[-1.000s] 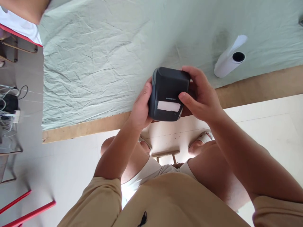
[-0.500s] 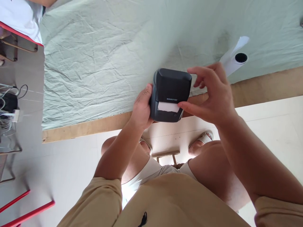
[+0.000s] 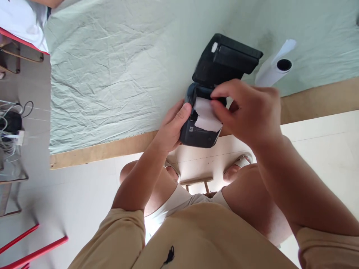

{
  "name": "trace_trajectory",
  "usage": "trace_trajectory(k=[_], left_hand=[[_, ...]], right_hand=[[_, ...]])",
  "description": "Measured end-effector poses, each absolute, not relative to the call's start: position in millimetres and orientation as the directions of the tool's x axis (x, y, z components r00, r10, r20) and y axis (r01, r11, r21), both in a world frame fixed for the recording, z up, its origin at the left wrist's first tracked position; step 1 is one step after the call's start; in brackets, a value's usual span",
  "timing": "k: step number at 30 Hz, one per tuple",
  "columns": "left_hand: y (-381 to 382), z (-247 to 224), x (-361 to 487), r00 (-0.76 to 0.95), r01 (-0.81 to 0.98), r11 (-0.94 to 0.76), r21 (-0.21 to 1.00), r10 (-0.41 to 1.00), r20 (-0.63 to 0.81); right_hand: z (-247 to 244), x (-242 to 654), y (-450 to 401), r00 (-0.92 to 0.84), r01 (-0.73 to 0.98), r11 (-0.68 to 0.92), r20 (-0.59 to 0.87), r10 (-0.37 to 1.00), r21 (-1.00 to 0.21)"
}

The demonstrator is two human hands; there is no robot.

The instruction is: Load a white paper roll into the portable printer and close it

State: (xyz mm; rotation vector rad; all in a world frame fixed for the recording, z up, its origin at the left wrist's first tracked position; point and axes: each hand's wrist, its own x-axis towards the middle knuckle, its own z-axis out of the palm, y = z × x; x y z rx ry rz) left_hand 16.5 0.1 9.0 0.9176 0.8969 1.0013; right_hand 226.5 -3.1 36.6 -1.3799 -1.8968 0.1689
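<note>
A dark label printer is held over the table's near edge, its black lid swung up and back. My left hand grips the printer's left side, thumb on the rim of the body. White label paper lies in the open compartment, its loose end over the front edge. My right hand is at the compartment, thumb and forefinger pinched on the paper's right side. The other fingers are curled under and partly hidden.
A white paper roll with a dark core lies on the cloth-covered table at the right. Another person's sleeve shows top left. Cables and red bars are at the left.
The printer's lid has gone from closed to open, showing the paper inside. My right hand has moved from the printer's right edge in to the paper. My left hand keeps its grip.
</note>
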Motion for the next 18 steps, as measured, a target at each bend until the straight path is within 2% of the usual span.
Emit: trace_trajectory(k=[2, 4, 7, 9, 12, 14, 16, 18], left_hand=[[0.2, 11.3, 15.7, 0.296, -0.270, 0.265, 0.926, 0.938, -0.182], [0.1, 12.5, 14.7, 0.308, -0.279, 0.264, 0.923, 0.935, -0.174], [-0.6, 11.5, 14.1, 0.310, -0.292, 0.265, 0.919, 0.935, -0.172], [-1.0, 9.3, 14.8, 0.269, -0.287, 0.264, 0.921, 0.945, -0.187], [-0.9, 6.2, 17.2, 0.184, -0.286, 0.295, 0.912, 0.951, -0.250], [-0.2, 6.1, 19.2, 0.180, -0.278, 0.365, 0.889, 0.929, -0.325], [0.5, 7.2, 20.6, 0.189, -0.277, 0.411, 0.869, 0.910, -0.370], [0.7, 8.4, 21.1, 0.191, -0.288, 0.413, 0.864, 0.909, -0.371]], right_hand=[[36.3, 229.0, -1.2, -0.216, 0.790, 0.399, 0.398, 0.892, -0.465], [37.2, 230.6, 0.0, -0.291, 0.773, 0.415, 0.312, 0.904, -0.481], [44.9, 232.0, -1.0, -0.322, 0.710, 0.409, 0.253, 0.912, -0.573], [54.3, 232.9, -3.9, -0.304, 0.607, 0.376, 0.232, 0.924, -0.700], [63.1, 235.3, -5.6, -0.167, 0.309, 0.285, 0.243, 0.956, -0.907], [56.7, 238.5, -0.3, 0.020, 0.139, 0.243, 0.248, 0.969, -0.960], [39.0, 244.1, 10.0, 0.169, 0.076, 0.215, 0.225, 0.960, -0.974], [15.7, 252.8, 21.2, 0.235, 0.120, 0.171, 0.195, 0.952, -0.978]])
